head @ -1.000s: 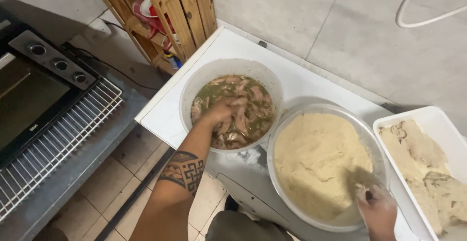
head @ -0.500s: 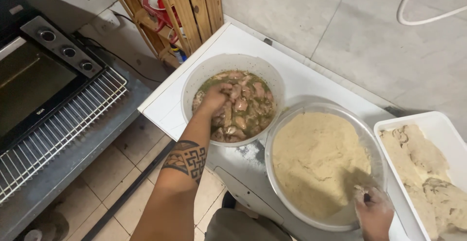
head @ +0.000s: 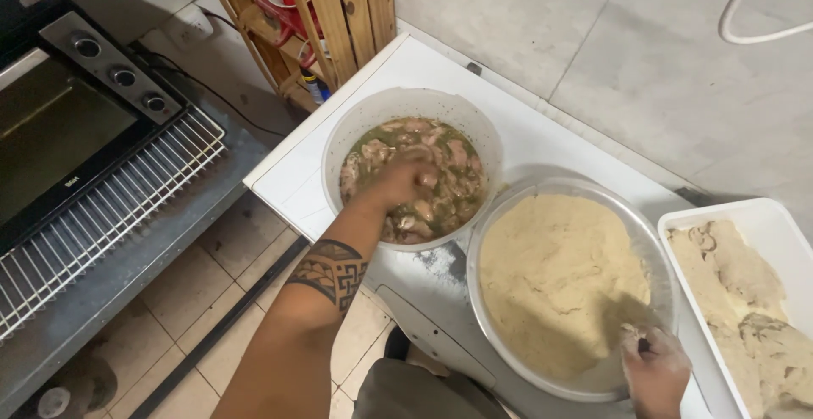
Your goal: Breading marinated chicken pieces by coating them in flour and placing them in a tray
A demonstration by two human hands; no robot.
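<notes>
My left hand (head: 398, 184) reaches into a round white bowl (head: 356, 127) of pale meat pieces in green marinade (head: 453, 165); its fingers curl down among the pieces, and whether they hold one I cannot tell. My right hand (head: 654, 366) rests at the near rim of a wide metal bowl (head: 559, 189) filled with beige breadcrumbs (head: 555, 267). Crumbs coat its fingers, which look closed; nothing is visible in them.
A white rectangular tray (head: 762, 212) at the right holds crumb-coated pieces (head: 745, 275). The bowls stand on a white tabletop (head: 406, 68). An oven with knobs (head: 76, 114) and a wire rack (head: 110, 207) are at the left, a wooden crate shelf (head: 339, 4) behind.
My left hand has stayed in the marinade bowl, shifting slightly among the pieces. My right hand stays at the crumb bowl's near edge. The view has shifted.
</notes>
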